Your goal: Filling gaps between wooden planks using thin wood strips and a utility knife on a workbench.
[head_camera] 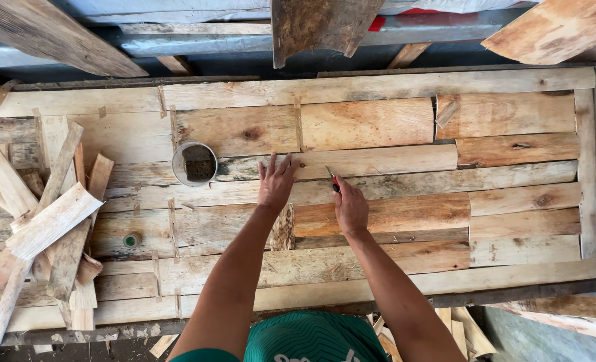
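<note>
wooden veneer strips point(378, 161) look thin, light and brittle. left hand point(276, 182) presses flat on them, fingers spread; right hand point(350, 208) is clenched around a small red-handled knife point(333, 179), best gripped at the handle.
</note>
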